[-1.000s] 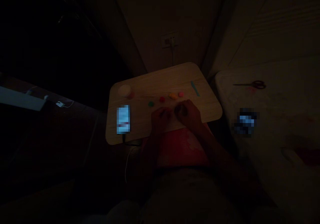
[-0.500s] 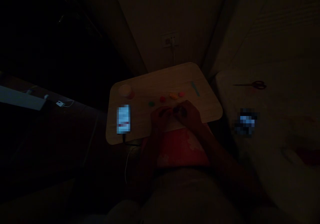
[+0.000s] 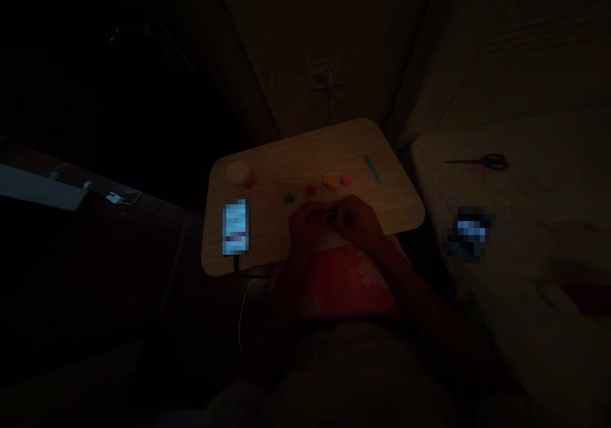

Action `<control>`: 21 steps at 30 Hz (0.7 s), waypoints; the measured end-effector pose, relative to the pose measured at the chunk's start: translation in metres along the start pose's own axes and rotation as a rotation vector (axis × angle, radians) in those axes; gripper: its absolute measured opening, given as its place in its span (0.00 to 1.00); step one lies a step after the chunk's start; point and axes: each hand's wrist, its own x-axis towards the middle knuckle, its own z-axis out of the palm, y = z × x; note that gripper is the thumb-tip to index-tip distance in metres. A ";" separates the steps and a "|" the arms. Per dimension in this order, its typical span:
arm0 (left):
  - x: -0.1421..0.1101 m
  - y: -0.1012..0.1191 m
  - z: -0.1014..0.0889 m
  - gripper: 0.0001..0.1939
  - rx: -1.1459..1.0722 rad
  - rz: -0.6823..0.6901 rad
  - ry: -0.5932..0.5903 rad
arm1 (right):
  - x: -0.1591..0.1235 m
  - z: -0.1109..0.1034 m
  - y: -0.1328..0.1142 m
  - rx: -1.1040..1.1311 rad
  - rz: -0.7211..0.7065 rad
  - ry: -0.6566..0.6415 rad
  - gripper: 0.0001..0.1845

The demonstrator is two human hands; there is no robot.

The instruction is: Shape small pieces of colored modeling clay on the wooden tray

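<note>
Over the front edge of the small wooden table, my left hand and my right hand meet with fingers curled. Between the fingertips is something small and dark, too dim to make out. Just beyond them lies a loose row of small soft-looking lumps: a green lump, a red lump, an orange lump and a pink lump. Farther right rests a flat blue-green strip, perhaps a plastic knife.
A lit phone with a cable is at the table's left, below a pale-lidded tub. On the light surface to the right are scissors and a blurred-out device. A wall socket holds a plug behind the table.
My fingers have shifted slightly around the small dark thing, and the hands have come a little closer together. The lumps, tub and phone stay in place.
</note>
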 end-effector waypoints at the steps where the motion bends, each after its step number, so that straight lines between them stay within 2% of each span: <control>1: 0.000 0.000 0.000 0.05 -0.002 -0.001 0.011 | 0.000 0.000 0.001 -0.004 0.003 -0.004 0.13; 8: 0.001 -0.001 0.000 0.05 0.005 0.019 -0.010 | -0.001 -0.001 0.001 0.037 -0.006 0.052 0.14; 15: 0.001 0.000 -0.002 0.02 -0.021 0.044 -0.012 | -0.001 -0.003 -0.001 0.062 0.003 0.035 0.12; 21: 0.001 0.000 -0.001 0.06 -0.012 0.036 -0.049 | 0.000 -0.006 -0.002 0.102 0.013 0.040 0.10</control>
